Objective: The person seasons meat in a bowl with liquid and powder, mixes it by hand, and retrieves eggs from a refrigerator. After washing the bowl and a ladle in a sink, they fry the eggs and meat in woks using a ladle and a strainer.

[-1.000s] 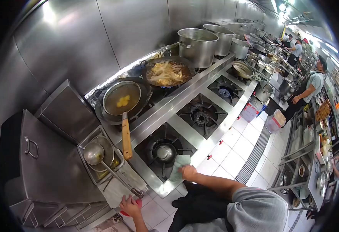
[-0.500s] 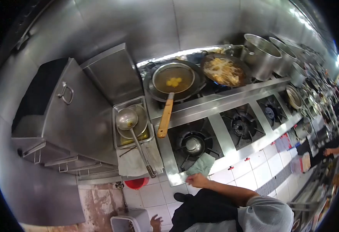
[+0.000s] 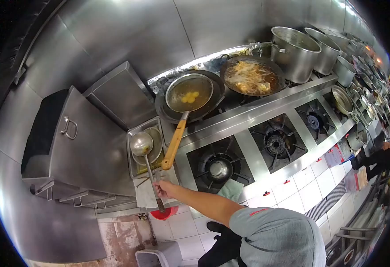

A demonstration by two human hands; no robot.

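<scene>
My right hand (image 3: 164, 189) is closed round the dark-ended handle of a metal ladle (image 3: 142, 143). The ladle's bowl rests over a round strainer in a metal tray (image 3: 131, 143) at the left of the stove. Below the tray lies a whitish cloth (image 3: 145, 196). My left hand is out of view. A wire skimmer (image 3: 175, 141) with a wooden handle sits over a dark wok (image 3: 159, 109), with yellow pieces (image 3: 189, 97) in it. Beside it, a second wok (image 3: 253, 76) holds bubbling brown liquid and pale food.
Tall steel pots (image 3: 292, 58) stand at the back right. Burners (image 3: 275, 144) line the front, with a green cloth (image 3: 231, 190) at the edge. A red bowl (image 3: 163, 213) and a grey bin (image 3: 161, 255) are below. Another person's dark sleeve (image 3: 375, 156) shows at far right.
My right hand has moved left from beside the green cloth and taken hold of the ladle handle. My left hand has left the view. The camera's view has shifted slightly.
</scene>
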